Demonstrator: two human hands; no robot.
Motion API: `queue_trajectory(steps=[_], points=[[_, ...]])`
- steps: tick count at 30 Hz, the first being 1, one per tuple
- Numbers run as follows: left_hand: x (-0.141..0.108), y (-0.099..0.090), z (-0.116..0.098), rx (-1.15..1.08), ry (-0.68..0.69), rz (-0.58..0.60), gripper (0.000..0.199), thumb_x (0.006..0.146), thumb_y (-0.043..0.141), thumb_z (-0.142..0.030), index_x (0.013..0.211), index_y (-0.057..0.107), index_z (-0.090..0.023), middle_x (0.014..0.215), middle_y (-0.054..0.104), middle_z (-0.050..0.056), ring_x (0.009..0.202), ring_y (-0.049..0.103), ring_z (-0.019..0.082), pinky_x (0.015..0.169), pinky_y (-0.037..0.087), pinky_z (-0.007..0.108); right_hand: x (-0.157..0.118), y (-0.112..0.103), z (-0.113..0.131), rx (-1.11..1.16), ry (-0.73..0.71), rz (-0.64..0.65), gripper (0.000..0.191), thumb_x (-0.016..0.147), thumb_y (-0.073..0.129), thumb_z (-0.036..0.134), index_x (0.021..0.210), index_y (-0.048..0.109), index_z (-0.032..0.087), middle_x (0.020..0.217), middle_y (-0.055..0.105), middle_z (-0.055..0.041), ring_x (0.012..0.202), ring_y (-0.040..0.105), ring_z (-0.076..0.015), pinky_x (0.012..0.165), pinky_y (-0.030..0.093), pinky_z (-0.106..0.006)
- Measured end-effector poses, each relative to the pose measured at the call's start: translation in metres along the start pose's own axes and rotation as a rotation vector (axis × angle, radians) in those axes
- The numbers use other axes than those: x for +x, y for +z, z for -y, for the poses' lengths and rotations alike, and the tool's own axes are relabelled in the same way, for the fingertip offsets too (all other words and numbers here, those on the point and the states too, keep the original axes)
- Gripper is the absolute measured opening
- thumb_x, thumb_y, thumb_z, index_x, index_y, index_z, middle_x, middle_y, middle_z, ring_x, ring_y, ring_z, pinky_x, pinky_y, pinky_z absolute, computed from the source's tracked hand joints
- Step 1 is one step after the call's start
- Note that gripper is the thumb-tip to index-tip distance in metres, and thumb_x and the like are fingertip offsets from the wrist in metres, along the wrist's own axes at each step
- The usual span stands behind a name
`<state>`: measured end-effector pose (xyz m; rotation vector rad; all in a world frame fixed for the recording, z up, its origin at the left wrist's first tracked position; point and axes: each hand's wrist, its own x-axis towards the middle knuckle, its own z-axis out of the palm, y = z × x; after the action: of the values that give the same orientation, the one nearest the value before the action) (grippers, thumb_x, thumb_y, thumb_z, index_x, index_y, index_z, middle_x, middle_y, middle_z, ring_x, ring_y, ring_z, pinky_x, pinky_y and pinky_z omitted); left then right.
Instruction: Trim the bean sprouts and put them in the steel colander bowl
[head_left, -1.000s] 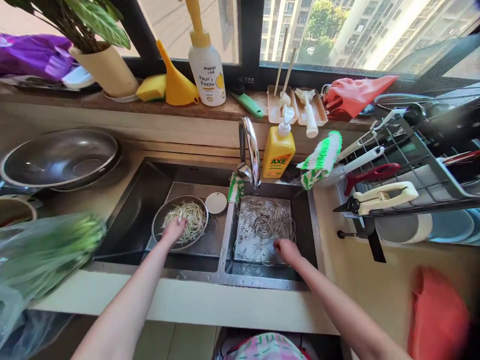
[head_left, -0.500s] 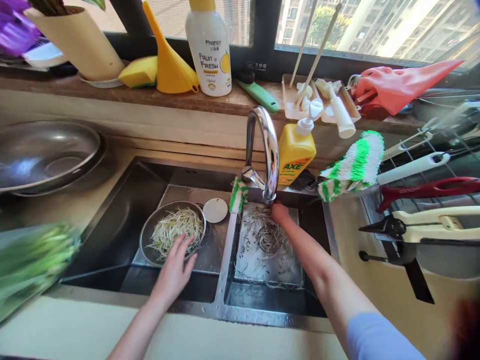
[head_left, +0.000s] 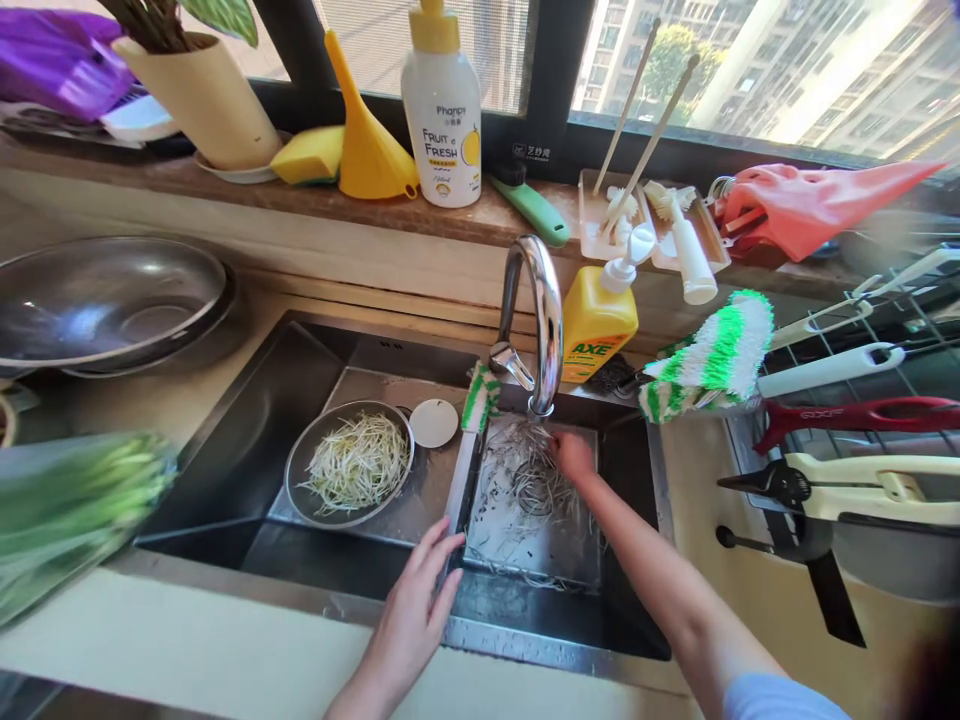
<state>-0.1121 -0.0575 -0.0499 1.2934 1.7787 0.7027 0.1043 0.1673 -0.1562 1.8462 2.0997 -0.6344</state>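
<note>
My left hand point(head_left: 420, 600) is open, fingers spread, over the front end of the metal divider point(head_left: 459, 490) between two sink basins. It holds nothing. In the right basin point(head_left: 510, 600), my right hand point(head_left: 573, 457) is closed beside the faucet spout, its fingertips at thin sprout scraps point(head_left: 536, 485). What it grips, if anything, is hidden. Bean sprouts point(head_left: 358, 462) lie heaped in a round metal bowl point(head_left: 296, 478) in the left basin. A white round disc point(head_left: 433, 423) lies beside that bowl.
The chrome faucet point(head_left: 551, 320) arches over the right basin. A green-striped brush point(head_left: 480, 397) stands at the divider. Behind is a yellow soap bottle point(head_left: 600, 320). Bagged greens point(head_left: 82, 510) and a large pan point(head_left: 112, 300) are left; a utensil rack point(head_left: 840, 390) is right.
My left hand has moved away from the sprouts in the bowl, right and toward me, to the divider. My right hand stays closed at the scraps. The view has shifted slightly.
</note>
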Motion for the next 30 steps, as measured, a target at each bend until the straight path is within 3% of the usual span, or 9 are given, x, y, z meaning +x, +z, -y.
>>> queue_trajectory(steps=[6, 10, 17, 21, 26, 28, 30], points=[[-0.004, 0.012, -0.011, -0.074, -0.019, 0.009, 0.034, 0.077, 0.049, -0.032, 0.11, 0.057, -0.03, 0.131, 0.042, 0.007, 0.118, 0.042, 0.025, 0.1, 0.032, 0.043, 0.008, 0.021, 0.029, -0.068, 0.058, -0.06, 0.038, 0.08, 0.048, 0.038, 0.098, 0.064, 0.009, 0.114, 0.053, -0.0206, 0.112, 0.04, -0.0333, 0.087, 0.032, -0.041], [-0.008, 0.019, -0.021, -0.122, -0.021, 0.059, 0.035, 0.077, 0.048, -0.032, 0.111, 0.056, -0.031, 0.132, 0.041, 0.006, 0.119, 0.041, 0.025, 0.102, 0.029, 0.043, 0.008, 0.029, 0.036, -0.047, 0.049, -0.012, 0.029, 0.079, 0.049, 0.028, 0.095, 0.066, 0.01, 0.114, 0.054, -0.0189, 0.11, 0.043, -0.0308, 0.085, 0.033, -0.038], [-0.009, 0.036, -0.034, -0.282, -0.037, 0.187, 0.031, 0.076, 0.05, -0.033, 0.106, 0.06, -0.029, 0.124, 0.05, 0.008, 0.114, 0.045, 0.025, 0.099, 0.032, 0.041, -0.011, 0.009, 0.007, 0.109, 0.003, 0.124, 0.033, 0.084, 0.041, 0.036, 0.096, 0.063, 0.016, 0.101, 0.061, -0.0131, 0.096, 0.054, -0.0234, 0.076, 0.039, -0.031], [0.004, 0.052, -0.037, -0.3, -0.011, 0.228, 0.03, 0.073, 0.055, -0.03, 0.102, 0.062, -0.026, 0.111, 0.058, 0.01, 0.106, 0.05, 0.026, 0.096, 0.034, 0.04, -0.031, 0.001, -0.011, 0.228, 0.01, 0.203, 0.027, 0.083, 0.043, 0.029, 0.091, 0.063, 0.012, 0.091, 0.064, -0.0132, 0.088, 0.057, -0.0214, 0.073, 0.04, -0.03], [0.027, 0.069, -0.035, -0.459, -0.061, 0.104, 0.025, 0.067, 0.062, -0.03, 0.09, 0.066, -0.023, 0.1, 0.062, 0.01, 0.098, 0.052, 0.026, 0.093, 0.032, 0.037, -0.089, -0.015, -0.016, 0.523, -0.128, 0.253, 0.038, 0.089, 0.03, 0.037, 0.09, 0.06, 0.015, 0.09, 0.064, -0.0064, 0.082, 0.057, -0.0147, 0.067, 0.042, -0.024], [0.035, 0.074, -0.041, -0.56, -0.101, 0.081, 0.022, 0.065, 0.063, -0.031, 0.085, 0.067, -0.021, 0.093, 0.064, 0.008, 0.094, 0.053, 0.024, 0.09, 0.034, 0.034, -0.116, -0.024, -0.013, 0.824, -0.2, 0.352, 0.039, 0.086, 0.034, 0.045, 0.088, 0.058, 0.015, 0.088, 0.064, -0.0052, 0.078, 0.057, -0.0136, 0.066, 0.042, -0.024], [0.04, 0.078, -0.052, -0.64, -0.101, 0.173, 0.021, 0.07, 0.059, -0.035, 0.081, 0.067, -0.019, 0.082, 0.064, 0.006, 0.084, 0.055, 0.021, 0.082, 0.039, 0.03, -0.139, -0.033, -0.009, 1.151, -0.255, 0.515, 0.038, 0.079, 0.045, 0.052, 0.082, 0.056, 0.015, 0.082, 0.063, -0.0041, 0.074, 0.057, -0.0133, 0.065, 0.042, -0.024]])
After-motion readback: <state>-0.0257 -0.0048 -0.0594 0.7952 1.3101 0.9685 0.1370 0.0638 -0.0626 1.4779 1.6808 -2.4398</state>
